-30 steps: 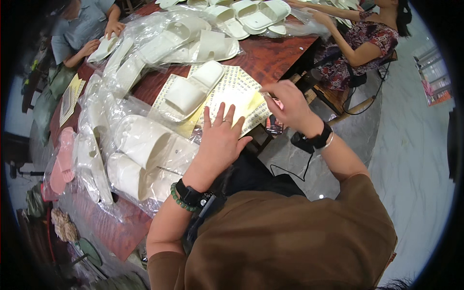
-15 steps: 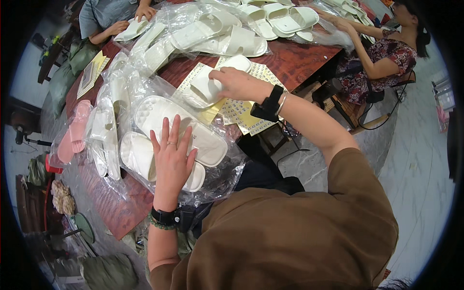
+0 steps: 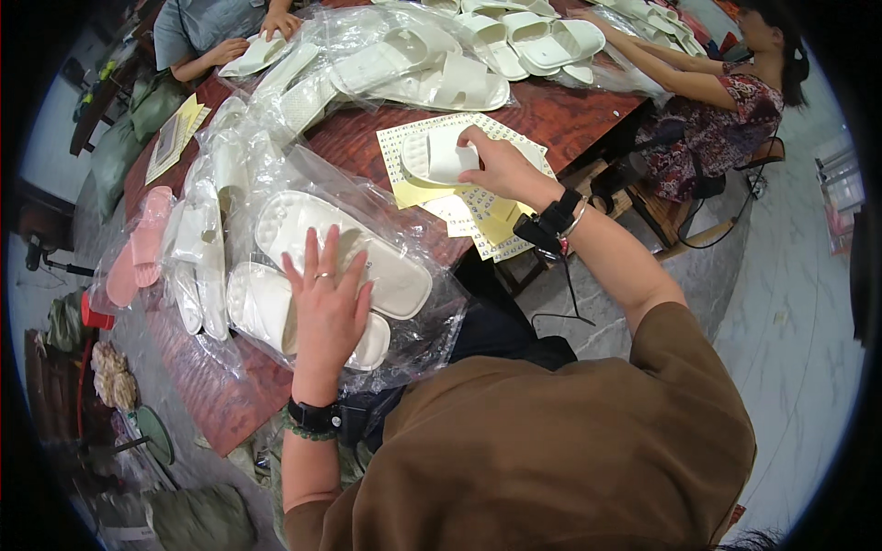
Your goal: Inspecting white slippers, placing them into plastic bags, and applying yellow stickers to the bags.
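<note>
I see my left hand (image 3: 326, 308) lying flat, fingers spread apart, pressed on a clear plastic bag (image 3: 367, 275) that holds a pair of white slippers (image 3: 312, 275); it clamps on nothing. That bag rests on the near edge of the red-brown wooden table (image 3: 570, 106), just in front of me. My right hand (image 3: 501, 165) reaches further onto the table, fingers curled and closed around a single white slipper (image 3: 441, 156), soles up, which sits over the sticker sheets (image 3: 478, 216) spread beside the bag. To the left of the bag lie more bagged white slippers and a pink pair (image 3: 138, 243). At the far side of the table, a heap of bagged white slippers (image 3: 432, 64) is piled, where two other people sit, one in grey (image 3: 197, 28) at the far left, one in a patterned dress (image 3: 726, 119) at the far right.
</note>
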A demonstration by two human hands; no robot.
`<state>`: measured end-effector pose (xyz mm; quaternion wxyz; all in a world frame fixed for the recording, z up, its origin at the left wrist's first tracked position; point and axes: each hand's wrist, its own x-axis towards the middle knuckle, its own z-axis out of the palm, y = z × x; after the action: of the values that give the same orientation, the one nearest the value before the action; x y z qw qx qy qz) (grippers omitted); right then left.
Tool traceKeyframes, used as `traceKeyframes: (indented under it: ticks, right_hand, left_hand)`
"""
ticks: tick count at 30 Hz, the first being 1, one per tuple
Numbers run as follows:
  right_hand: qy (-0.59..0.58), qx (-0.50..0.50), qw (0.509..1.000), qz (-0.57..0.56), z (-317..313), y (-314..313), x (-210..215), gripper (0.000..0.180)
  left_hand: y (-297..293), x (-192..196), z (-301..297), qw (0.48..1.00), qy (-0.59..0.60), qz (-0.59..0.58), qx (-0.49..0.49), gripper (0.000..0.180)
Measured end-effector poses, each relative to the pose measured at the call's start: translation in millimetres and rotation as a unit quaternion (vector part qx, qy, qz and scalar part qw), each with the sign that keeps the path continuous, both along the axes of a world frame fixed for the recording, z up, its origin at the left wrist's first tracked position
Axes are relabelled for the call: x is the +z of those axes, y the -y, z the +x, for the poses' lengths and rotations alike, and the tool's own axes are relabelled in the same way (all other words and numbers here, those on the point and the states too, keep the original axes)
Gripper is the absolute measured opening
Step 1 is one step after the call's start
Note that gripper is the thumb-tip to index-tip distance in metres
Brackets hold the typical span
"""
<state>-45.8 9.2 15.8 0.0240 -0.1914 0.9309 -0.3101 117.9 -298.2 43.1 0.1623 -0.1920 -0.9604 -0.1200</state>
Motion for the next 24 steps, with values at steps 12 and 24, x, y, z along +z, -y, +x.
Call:
traceKeyframes:
  ticks: [12,24]
  right_hand:
    - [0.05,-0.034,0.971,-0.231,-11,-22,-14,0.036]
    - [-0.042,-0.064,0.959,-0.271,19,-52,-11,0.038]
  left_hand:
    - [-94,-57,-125,0.993,-0.007,-0.109,-0.055,0.042]
    - [-104,-47,-76,0.977,0.059,-0.055,-0.195,0.019]
